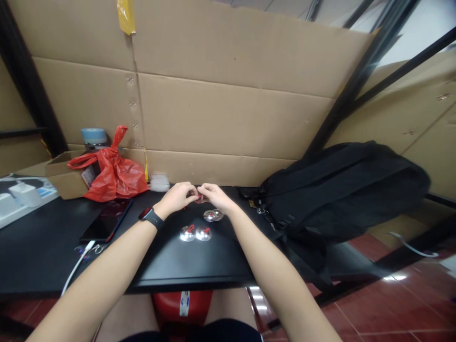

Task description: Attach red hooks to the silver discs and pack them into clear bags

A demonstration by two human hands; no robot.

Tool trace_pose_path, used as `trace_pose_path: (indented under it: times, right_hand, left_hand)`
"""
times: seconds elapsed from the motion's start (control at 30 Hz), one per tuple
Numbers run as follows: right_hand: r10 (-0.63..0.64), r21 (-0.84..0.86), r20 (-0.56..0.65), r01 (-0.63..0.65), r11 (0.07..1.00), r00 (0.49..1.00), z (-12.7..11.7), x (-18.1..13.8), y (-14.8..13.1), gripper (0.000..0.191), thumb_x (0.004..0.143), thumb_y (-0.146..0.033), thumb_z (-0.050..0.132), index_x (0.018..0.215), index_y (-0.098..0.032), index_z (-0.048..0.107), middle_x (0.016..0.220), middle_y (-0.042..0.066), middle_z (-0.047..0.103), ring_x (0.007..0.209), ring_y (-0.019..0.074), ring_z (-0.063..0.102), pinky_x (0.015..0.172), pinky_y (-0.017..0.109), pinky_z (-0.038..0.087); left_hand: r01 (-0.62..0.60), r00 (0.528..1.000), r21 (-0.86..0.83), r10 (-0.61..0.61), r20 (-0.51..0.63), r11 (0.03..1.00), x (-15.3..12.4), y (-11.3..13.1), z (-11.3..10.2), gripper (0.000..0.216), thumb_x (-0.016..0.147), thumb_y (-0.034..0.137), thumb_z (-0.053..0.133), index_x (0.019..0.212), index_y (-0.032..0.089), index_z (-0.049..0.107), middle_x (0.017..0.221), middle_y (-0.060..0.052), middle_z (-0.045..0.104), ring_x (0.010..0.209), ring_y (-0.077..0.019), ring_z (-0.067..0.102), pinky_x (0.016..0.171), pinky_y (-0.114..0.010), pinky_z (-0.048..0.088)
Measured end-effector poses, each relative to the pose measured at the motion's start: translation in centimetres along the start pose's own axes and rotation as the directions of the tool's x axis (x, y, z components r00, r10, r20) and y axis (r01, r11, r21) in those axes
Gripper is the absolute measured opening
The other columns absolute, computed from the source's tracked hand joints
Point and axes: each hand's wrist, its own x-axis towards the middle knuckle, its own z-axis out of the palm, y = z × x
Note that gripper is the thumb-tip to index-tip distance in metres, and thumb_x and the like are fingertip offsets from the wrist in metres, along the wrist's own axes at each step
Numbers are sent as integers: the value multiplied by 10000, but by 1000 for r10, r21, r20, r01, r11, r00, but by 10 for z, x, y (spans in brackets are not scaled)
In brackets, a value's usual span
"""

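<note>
Left hand (181, 195) and right hand (214, 195) pinch a red cord (199, 197), apparently for fine control, with silver finger cymbals (204, 236) lying nearer, loop-side up, presumably to sit flat.

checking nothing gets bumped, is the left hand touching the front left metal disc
Apart: the head view shows a strip of black table between the left hand and the front left metal disc.
</note>
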Motion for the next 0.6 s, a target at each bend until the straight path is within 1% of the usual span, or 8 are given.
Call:
trace_pose_path:
  times: [0.07, 0.2, 0.27, 0.33, 0.4, 0.47, 0.53, 0.6]
  right_hand:
    - [6, 86, 5, -6, 996, 1000, 3, -2, -3, 439, 728, -582, 735, 718, -182, 556, 703, -16, 629, 676, 124, 621, 688, 275, 536]
    - [46, 195, 10, -47, 980, 999, 7, -8, -12, 442, 675, -545, 800, 778, -194, 551, 790, -16, 645, 728, 126, 632, 708, 306, 567]
    - [44, 212, 12, -45, 976, 999, 9, -10, -14, 439, 659, -515, 822, 797, -196, 555, 821, -15, 645, 744, 126, 635, 716, 317, 574]
    - [22, 190, -12, -20, 982, 1000, 10, -10, -14, 427, 660, -498, 823, 803, -192, 562, 841, -10, 644, 756, 128, 637, 704, 306, 572]
    - [-5, 141, -57, 13, 990, 998, 9, -8, -13, 413, 673, -496, 808, 819, -191, 571, 874, 1, 645, 776, 139, 644, 681, 294, 566]
    - [-55, 56, -116, 62, 996, 992, 5, -5, -9, 402, 679, -491, 794, 849, -198, 578, 932, 16, 655, 798, 154, 653, 674, 296, 560]
    - [-149, -110, -182, 130, 985, 972, -4, -2, -5, 377, 682, -464, 786, 864, -203, 584, 963, 27, 668, 818, 166, 656, 718, 316, 552]
    - [-265, -352, -232, 173, 920, 936, -17, 1, 1, 316, 696, -413, 773, 850, -202, 596, 919, 28, 679, 831, 175, 649, 795, 336, 527]
  left_hand:
    - [1, 1000, 6, -1, -11, 1000, 1, 0, 1, 160, 893, 302, 595, 829, 188, 688, 864, -59, 688, 805, -191, 631, 746, -291, 470]
    - [9, 998, -30, -10, -56, 1000, 2, -2, 1, 146, 887, 284, 585, 836, 180, 673, 854, -56, 686, 792, -183, 628, 744, -291, 469]
    - [13, 997, -48, -16, -72, 999, 2, -2, 0, 144, 875, 283, 589, 831, 177, 675, 836, -52, 687, 777, -178, 625, 729, -285, 463]
    - [18, 997, -70, -23, -76, 997, 2, -3, -2, 155, 866, 299, 598, 827, 176, 685, 831, -48, 690, 766, -174, 622, 716, -281, 460]
    - [31, 996, -90, -38, -79, 995, 2, -6, -5, 167, 858, 315, 602, 836, 179, 696, 841, -45, 697, 768, -171, 623, 718, -279, 463]
    - [52, 995, -89, -60, -85, 995, 1, -11, -8, 165, 850, 311, 599, 845, 182, 702, 852, -43, 702, 770, -171, 625, 730, -280, 469]
    - [67, 995, -47, -71, -72, 997, 0, -19, -10, 152, 838, 292, 598, 839, 184, 705, 847, -46, 701, 766, -174, 626, 743, -285, 473]
    - [62, 998, 20, -61, -29, 998, -2, -31, -10, 135, 820, 275, 606, 812, 188, 709, 832, -51, 695, 769, -182, 625, 763, -292, 474]
